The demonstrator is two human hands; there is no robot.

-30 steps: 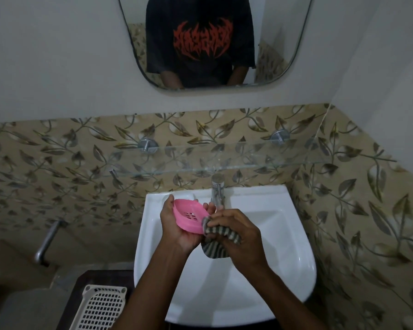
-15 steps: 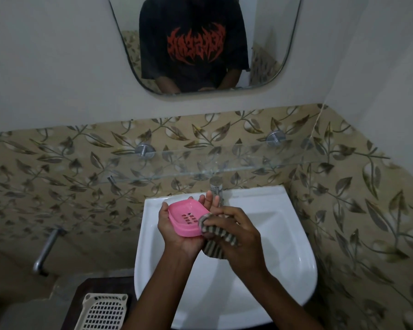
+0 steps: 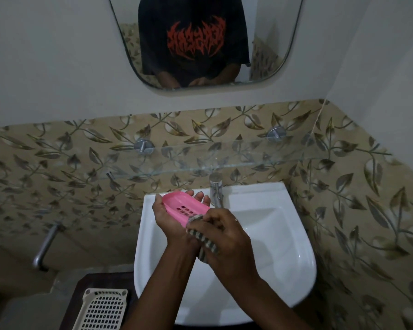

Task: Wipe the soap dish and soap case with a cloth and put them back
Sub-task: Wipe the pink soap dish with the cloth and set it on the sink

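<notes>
A pink slotted soap dish (image 3: pixel 183 206) lies in the palm of my left hand (image 3: pixel 169 216), held over the white sink (image 3: pixel 289 236). My right hand (image 3: pixel 224 236) is closed around a striped grey-and-white cloth (image 3: pixel 204 244) and presses it against the near right end of the dish. Part of the cloth hangs below my fingers. No soap case shows anywhere in view.
A chrome tap (image 3: pixel 216 189) stands at the back of the sink, just right of the dish. A glass shelf (image 3: pixel 224 160) runs along the leaf-patterned tiles above it. A cream plastic basket (image 3: pixel 103 308) sits at lower left. A mirror (image 3: pixel 200 41) hangs above.
The dish has tilted flatter in my left hand, its slotted inside now facing up. My right hand with the cloth has slid to the dish's near right end.
</notes>
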